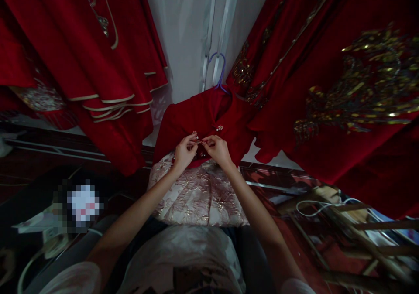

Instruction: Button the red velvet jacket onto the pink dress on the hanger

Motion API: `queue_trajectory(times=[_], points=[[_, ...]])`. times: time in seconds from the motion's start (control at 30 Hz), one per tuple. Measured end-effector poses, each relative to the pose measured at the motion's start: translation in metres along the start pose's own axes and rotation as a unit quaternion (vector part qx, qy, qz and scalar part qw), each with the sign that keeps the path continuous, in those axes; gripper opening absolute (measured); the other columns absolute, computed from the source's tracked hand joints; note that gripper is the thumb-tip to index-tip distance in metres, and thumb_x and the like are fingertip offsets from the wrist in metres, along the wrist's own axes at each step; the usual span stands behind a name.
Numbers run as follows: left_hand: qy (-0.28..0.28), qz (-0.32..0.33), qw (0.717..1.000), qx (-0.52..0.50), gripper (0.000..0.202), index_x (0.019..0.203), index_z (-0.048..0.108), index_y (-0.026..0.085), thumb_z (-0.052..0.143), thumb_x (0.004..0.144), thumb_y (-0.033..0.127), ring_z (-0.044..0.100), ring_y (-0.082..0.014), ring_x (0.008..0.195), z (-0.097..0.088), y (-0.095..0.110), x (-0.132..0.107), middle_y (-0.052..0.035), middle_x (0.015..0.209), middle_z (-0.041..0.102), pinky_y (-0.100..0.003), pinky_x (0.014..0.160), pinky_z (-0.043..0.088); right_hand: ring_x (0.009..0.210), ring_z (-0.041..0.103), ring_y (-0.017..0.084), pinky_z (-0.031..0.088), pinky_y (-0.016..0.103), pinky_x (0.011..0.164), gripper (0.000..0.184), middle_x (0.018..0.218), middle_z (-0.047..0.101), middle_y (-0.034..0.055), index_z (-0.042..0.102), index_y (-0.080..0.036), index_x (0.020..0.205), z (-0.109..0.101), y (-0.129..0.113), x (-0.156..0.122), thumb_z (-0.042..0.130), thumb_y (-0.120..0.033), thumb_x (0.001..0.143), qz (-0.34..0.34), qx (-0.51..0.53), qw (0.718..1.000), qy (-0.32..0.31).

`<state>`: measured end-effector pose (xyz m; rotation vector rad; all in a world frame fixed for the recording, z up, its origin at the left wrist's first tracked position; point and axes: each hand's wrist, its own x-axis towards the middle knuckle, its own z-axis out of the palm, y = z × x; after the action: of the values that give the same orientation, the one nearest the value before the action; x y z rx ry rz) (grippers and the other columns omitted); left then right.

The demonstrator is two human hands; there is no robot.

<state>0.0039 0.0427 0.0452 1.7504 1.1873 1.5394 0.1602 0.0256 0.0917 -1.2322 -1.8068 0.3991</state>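
A red garment [183, 117] with a pale, gold-patterned skirt part [196, 193] hangs before me on a purple hanger [221, 67]. Its lower end lies toward my lap. Both my hands meet at its waist, thumbs and fingertips pinched. My left hand [186, 151] is closed beside a small pearly beaded ornament [195, 133]. Close by, my right hand [218, 148] is closed too, just below a second beaded ornament [219, 128]. Something thin and small spans the gap between the fingertips; its kind is too small to make out.
Red garments with pale piping [118, 97] hang at left, and another with gold sequins [369, 80] hangs at right. A wooden rack-like frame [366, 250] with a white cable [309, 213] stands at lower right. Pale items and a cord [29, 263] lie at lower left.
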Motion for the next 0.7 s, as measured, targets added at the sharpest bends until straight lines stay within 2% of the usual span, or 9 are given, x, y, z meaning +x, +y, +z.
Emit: queue_trajectory(times=[0.33, 0.53, 0.7], points=[[-0.007, 0.019, 0.996, 0.089, 0.040, 0.116, 0.062, 0.018, 0.056, 0.077, 0.012, 0.066, -0.0147, 0.079, 0.011, 0.011, 0.004, -0.0077, 0.106, 0.066, -0.030, 0.076, 0.055, 0.067, 0.062, 0.011, 0.051, 0.023, 0.069, 0.016, 0.086, 0.066, 0.0034, 0.069, -0.017, 0.091, -0.003, -0.001, 0.001, 0.058, -0.022, 0.081, 0.009, 0.013, 1.000, 0.013], [0.024, 0.017, 0.999, 0.029, 0.027, 0.101, 0.065, 0.018, 0.056, 0.076, 0.011, 0.065, -0.0132, 0.078, 0.010, 0.010, 0.002, -0.0040, 0.094, 0.070, -0.028, 0.077, 0.054, 0.069, 0.063, 0.011, 0.052, 0.023, 0.069, 0.015, 0.088, 0.066, 0.0042, 0.069, -0.017, 0.091, -0.004, 0.000, 0.002, 0.058, -0.022, 0.081, 0.007, 0.030, 0.999, 0.027], [0.037, 0.005, 0.999, -0.001, 0.020, 0.096, 0.066, 0.018, 0.063, 0.078, 0.024, 0.067, -0.0132, 0.076, 0.008, 0.006, 0.002, -0.0039, 0.091, 0.071, -0.028, 0.075, 0.055, 0.071, 0.064, 0.011, 0.052, 0.023, 0.072, 0.015, 0.088, 0.066, 0.0032, 0.069, -0.018, 0.092, -0.001, -0.006, 0.004, 0.058, -0.020, 0.082, 0.001, 0.042, 0.999, 0.006]])
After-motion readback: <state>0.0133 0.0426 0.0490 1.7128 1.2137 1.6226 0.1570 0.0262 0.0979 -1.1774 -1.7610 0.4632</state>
